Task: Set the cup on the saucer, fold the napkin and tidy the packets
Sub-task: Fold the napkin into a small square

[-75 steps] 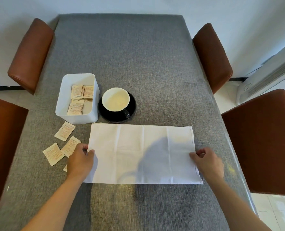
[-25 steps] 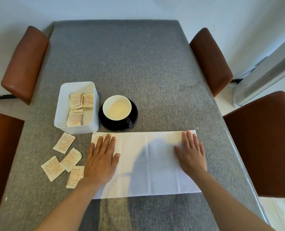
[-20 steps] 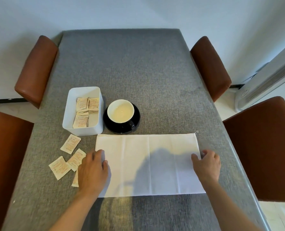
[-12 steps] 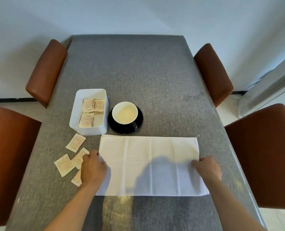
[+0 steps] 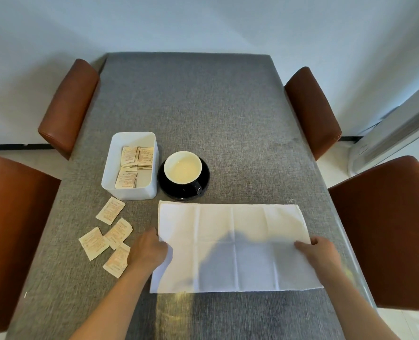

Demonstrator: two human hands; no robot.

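A white napkin (image 5: 233, 244), folded into a wide rectangle, lies flat near the table's front edge. My left hand (image 5: 148, 251) pinches its left edge and my right hand (image 5: 318, 251) pinches its right edge. Behind it a cup (image 5: 182, 169), black outside and cream inside, stands on a black saucer (image 5: 204, 176). Left of the cup a white box (image 5: 130, 190) holds several beige packets (image 5: 132, 165). Several loose packets (image 5: 110, 211) lie on the cloth in front of the box, left of my left hand.
The table is covered in grey cloth (image 5: 191, 106). Brown chairs stand at the far left (image 5: 68, 104), far right (image 5: 311, 109), near left (image 5: 10, 229) and near right (image 5: 390, 234). A white appliance (image 5: 394, 133) stands by the right wall.
A second ago both hands lay flat on the napkin; they slid outward and now pinch its left and right edges. The camera tilted up.
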